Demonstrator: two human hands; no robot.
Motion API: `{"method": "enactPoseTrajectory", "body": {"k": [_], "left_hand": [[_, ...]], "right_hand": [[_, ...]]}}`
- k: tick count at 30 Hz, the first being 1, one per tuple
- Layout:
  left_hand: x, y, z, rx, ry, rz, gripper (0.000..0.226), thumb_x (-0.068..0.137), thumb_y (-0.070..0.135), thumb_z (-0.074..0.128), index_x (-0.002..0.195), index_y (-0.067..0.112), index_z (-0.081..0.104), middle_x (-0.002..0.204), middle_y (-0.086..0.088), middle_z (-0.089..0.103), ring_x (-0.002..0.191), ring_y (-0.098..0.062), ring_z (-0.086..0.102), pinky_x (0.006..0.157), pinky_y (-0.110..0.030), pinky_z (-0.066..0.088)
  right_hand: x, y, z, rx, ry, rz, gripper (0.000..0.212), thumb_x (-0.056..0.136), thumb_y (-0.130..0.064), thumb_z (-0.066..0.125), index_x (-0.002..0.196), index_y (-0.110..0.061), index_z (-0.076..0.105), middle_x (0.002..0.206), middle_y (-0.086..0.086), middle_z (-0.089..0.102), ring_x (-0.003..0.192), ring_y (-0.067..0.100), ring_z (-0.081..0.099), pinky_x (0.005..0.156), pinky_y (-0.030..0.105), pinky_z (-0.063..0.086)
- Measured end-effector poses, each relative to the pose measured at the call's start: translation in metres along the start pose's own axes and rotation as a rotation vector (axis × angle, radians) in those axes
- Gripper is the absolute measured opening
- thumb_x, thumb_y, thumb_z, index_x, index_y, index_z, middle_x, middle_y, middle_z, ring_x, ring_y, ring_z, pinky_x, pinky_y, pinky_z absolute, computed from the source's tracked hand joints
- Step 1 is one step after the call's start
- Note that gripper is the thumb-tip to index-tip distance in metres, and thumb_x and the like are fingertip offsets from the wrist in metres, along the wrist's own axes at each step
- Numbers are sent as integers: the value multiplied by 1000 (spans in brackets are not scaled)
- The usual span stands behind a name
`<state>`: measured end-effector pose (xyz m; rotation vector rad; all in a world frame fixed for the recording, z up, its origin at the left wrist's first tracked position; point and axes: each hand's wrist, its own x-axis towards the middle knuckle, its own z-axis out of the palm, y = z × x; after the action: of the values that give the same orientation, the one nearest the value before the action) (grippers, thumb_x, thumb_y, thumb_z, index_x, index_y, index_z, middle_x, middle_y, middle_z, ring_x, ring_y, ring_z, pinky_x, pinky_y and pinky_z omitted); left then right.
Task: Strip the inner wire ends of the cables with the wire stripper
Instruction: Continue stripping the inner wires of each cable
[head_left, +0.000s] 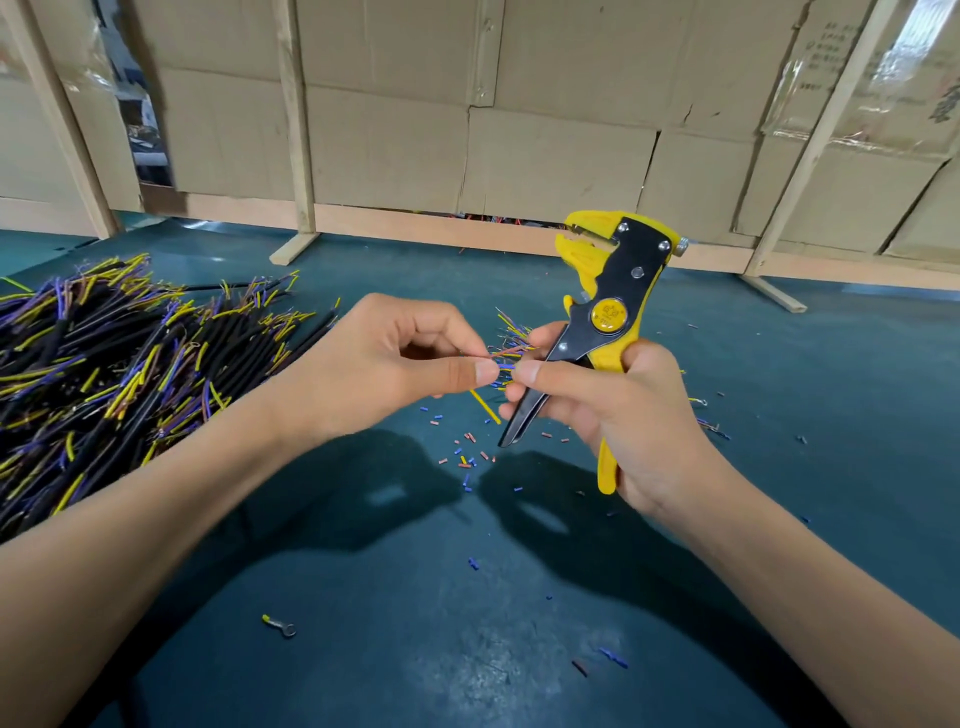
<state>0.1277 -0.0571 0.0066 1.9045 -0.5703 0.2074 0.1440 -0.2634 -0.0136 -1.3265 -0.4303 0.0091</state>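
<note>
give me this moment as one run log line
left hand: pinches thin wire ends | right hand: grips wire stripper, thumb on wires | stripper head up, off wires | cable pile left on table

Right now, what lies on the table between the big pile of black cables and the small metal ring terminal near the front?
In the head view, only the left forearm crosses above it; the dark teal table there is bare between the pile of black cables and the ring terminal.
</note>
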Motion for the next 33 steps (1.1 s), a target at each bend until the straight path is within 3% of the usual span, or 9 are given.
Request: {"method": "enactPoseTrajectory", "body": {"k": [5,9,14,20,26,33], "left_hand": [[3,3,-3,-40,156,56,10,80,25,75,81,15,72,64,7,62,57,-2,48,58,-10,38],[5,10,-12,-90,304,102,8,85,18,73,80,14,68,65,-8,44,48,0,36,48,-7,30],[5,14,-19,-78,327,116,8,81,22,73,77,17,69,60,-4,42,49,-1,32,46,-11,28],[5,15,-16,-122,300,141,7,82,21,71,82,14,71,53,12,43,48,1,33,48,-6,28],[4,14,-17,-98,267,150,7,84,19,71,89,17,76,52,16,38,49,-1,31,49,-7,27],[5,15,-18,-124,227,162,9,82,22,72,88,22,78,52,15,37,49,-2,30,48,-8,26]], "right_hand": [[-1,-4,-2,104,-102,75,11,78,0,71,89,0,67,77,19,63,68,35,65,68,49,59],[-4,-9,-5,166,-349,230,5,85,-2,61,86,-4,66,75,17,61,67,33,63,67,49,57],[-8,-12,-4,177,-515,314,8,82,-5,64,90,-4,66,76,16,62,67,32,63,68,50,57],[-8,-13,-4,168,-517,328,13,79,-6,66,91,-2,66,76,17,61,67,33,63,68,51,58],[-9,-13,-5,137,-502,313,14,85,2,55,88,-4,67,74,16,60,65,33,62,67,50,58],[-10,-14,-4,105,-516,305,9,83,2,57,90,0,62,73,17,59,65,34,61,66,50,56]]}}
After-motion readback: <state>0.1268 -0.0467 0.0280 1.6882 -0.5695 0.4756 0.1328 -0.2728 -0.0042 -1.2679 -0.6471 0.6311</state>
